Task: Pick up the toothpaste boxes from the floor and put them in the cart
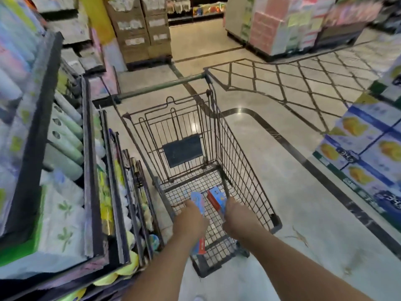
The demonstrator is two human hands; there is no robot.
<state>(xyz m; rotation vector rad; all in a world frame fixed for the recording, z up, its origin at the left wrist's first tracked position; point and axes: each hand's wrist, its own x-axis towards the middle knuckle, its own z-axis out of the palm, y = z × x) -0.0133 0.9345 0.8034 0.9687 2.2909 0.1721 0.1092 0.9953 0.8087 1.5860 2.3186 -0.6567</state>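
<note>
A dark wire shopping cart (240, 148) stands in front of me, seen from above. Both my arms reach down into its basket. My left hand (191, 216) grips a blue toothpaste box (198, 200), whose red end shows below my wrist. My right hand (235, 213) holds a second toothpaste box (216, 197), red and blue, just above the basket's wire floor. The two boxes sit side by side, a little apart. No boxes show on the floor.
Shelves (91, 170) packed with bottles and packets run close along the cart's left side. Stacked blue cartons (364, 153) stand at the right, brown cartons (138, 29) and pink packs (273, 29) at the back. Shiny tiled floor (303, 192) lies right of the cart.
</note>
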